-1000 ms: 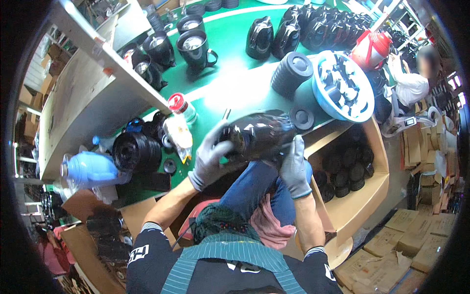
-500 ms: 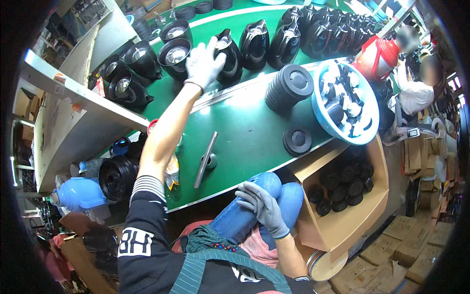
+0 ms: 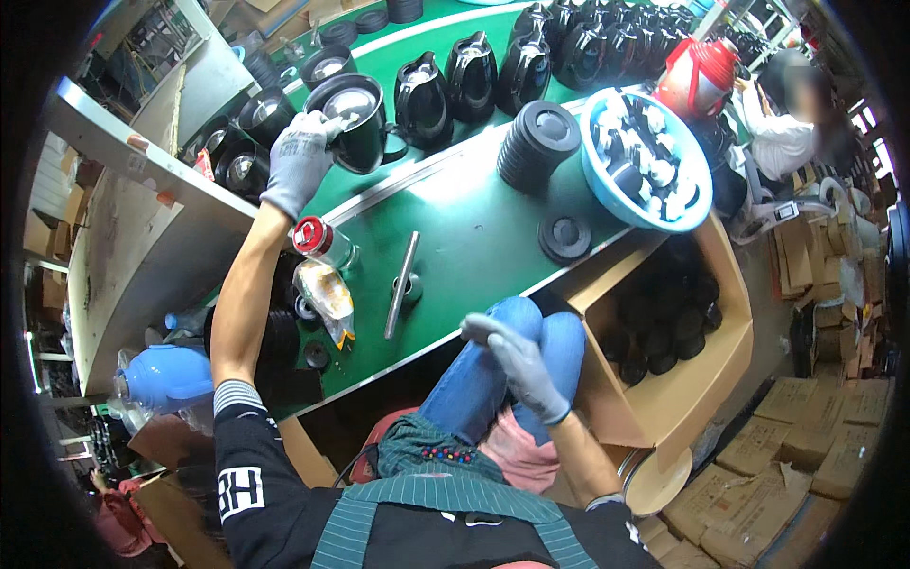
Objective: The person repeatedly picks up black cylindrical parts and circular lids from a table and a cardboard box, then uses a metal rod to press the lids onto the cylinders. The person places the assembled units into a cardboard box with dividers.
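Observation:
At the far left of the green bench, my gloved left hand [image 3: 301,161] has its fingers closed on the near left rim of a black jug [image 3: 362,142]. The jug's wide open end faces up toward me and shows a shiny round inside; its handle points right. Another open black jug [image 3: 327,66] stands just behind it. My gloved right hand [image 3: 519,365] hovers above my lap with its fingers stretched out, holding nothing.
Black pitchers [image 3: 471,81] line the bench's far side. Nearer are stacked black lids [image 3: 540,142], a blue basin [image 3: 592,180] of small parts, a metal rod [image 3: 403,284], a red-capped jar [image 3: 318,237] and a plastic bag [image 3: 327,299]. A carton [image 3: 701,398] of black parts stands right.
My left hand has moved left and down from beside the pitchers and taken hold of the jug, which now sits closer to me. My right hand stays over my lap, turned slightly.

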A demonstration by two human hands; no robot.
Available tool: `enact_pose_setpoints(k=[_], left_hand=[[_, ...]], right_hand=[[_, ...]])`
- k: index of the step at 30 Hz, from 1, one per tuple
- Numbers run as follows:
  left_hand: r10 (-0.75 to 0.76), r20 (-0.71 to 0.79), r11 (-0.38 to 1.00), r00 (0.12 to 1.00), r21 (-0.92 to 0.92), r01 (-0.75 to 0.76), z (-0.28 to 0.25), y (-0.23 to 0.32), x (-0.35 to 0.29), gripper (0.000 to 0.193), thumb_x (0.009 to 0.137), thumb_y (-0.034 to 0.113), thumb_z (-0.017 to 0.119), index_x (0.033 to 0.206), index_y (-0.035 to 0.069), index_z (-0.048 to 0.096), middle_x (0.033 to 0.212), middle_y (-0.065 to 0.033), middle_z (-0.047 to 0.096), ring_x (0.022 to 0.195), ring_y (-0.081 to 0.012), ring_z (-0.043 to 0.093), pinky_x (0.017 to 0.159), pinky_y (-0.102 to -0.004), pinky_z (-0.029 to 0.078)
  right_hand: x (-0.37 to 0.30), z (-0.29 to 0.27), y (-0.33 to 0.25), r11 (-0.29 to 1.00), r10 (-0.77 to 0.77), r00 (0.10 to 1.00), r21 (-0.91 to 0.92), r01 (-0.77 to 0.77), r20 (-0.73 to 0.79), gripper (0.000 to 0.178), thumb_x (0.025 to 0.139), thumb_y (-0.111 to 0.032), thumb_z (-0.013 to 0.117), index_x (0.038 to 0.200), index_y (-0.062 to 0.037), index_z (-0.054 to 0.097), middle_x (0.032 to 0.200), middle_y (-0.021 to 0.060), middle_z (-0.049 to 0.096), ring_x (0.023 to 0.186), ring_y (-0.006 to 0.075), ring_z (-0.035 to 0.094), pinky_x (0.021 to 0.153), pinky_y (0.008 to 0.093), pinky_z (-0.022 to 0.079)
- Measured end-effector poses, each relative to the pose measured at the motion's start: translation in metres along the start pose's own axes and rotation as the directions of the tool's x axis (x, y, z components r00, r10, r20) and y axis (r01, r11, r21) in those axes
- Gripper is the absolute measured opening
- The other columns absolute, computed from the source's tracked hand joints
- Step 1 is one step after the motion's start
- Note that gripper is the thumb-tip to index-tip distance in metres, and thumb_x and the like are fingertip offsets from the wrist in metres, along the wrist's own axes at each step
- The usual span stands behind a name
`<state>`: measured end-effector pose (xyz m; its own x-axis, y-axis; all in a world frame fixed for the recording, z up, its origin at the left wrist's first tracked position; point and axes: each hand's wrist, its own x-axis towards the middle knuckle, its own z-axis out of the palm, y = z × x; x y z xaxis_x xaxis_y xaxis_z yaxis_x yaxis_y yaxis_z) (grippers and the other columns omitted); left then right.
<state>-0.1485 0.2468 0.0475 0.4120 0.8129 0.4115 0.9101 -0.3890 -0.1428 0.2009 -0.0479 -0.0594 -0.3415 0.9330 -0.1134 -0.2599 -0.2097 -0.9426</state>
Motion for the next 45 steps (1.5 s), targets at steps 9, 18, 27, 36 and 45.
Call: enact_pose_setpoints(k=[9,18,27,36,45], left_hand=[[0.352,-0.001,0.886,0.936,-0.321,-0.334,-0.166,0.145,-0.096,0.018,0.083,0.009,0.079,0.099,0.010,0.072,0.104,-0.0091,0.069,0.101,-0.0314,0.068,0.084,-0.0456,0.057],[-0.295,0.011,0.298,0.956,-0.949,0.102,-0.111,0.171,-0.225,0.053,0.097,0.000,0.070,0.149,0.002,0.061,0.146,-0.0148,0.063,0.138,-0.0277,0.061,0.120,-0.0415,0.046],[0.085,0.618,-0.275,0.781,-0.739,0.615,-0.044,0.194,-0.308,0.079,0.085,0.006,0.088,0.156,0.001,0.053,0.149,-0.0151,0.065,0.134,-0.0274,0.064,0.115,-0.0444,0.053],[0.147,0.228,0.566,0.963,-0.817,0.107,0.050,0.185,-0.315,0.064,0.091,0.022,0.085,0.147,0.003,0.062,0.145,-0.0152,0.069,0.131,-0.0304,0.067,0.116,-0.0478,0.051],[-0.032,0.392,0.371,0.919,-0.850,0.375,0.051,0.166,-0.303,0.065,0.092,0.021,0.084,0.150,0.003,0.059,0.148,-0.0151,0.067,0.133,-0.0295,0.066,0.117,-0.0473,0.051]], right_hand=[[0.036,0.031,-0.159,-0.037,-0.596,0.674,-0.854,0.519,0.435,0.067,0.080,-0.015,0.087,0.142,-0.0095,0.062,0.154,0.0179,0.056,0.141,0.0421,0.056,0.114,0.0524,0.049],[-0.095,0.017,-0.089,0.465,-0.562,0.820,-0.778,0.422,0.108,0.041,0.068,-0.003,0.097,0.102,-0.0063,0.074,0.141,0.0172,0.071,0.122,0.0355,0.074,0.098,0.0402,0.061],[-0.114,0.028,-0.071,0.652,-0.558,0.829,-0.594,0.470,0.043,0.039,0.071,0.000,0.097,0.104,-0.0041,0.077,0.150,0.0266,0.065,0.132,0.0376,0.070,0.103,0.0405,0.060],[-0.038,0.010,-0.099,0.731,-0.332,0.879,-0.496,0.469,0.342,0.052,0.076,-0.003,0.090,0.126,-0.0051,0.078,0.148,0.0230,0.067,0.132,0.0389,0.068,0.111,0.0432,0.055],[0.272,-0.179,-0.101,-0.081,-0.613,0.759,-0.938,-0.338,-0.220,0.125,0.084,-0.086,0.068,0.175,-0.0135,0.022,0.165,0.0356,0.036,0.157,0.0586,0.025,0.125,0.0720,0.021]])
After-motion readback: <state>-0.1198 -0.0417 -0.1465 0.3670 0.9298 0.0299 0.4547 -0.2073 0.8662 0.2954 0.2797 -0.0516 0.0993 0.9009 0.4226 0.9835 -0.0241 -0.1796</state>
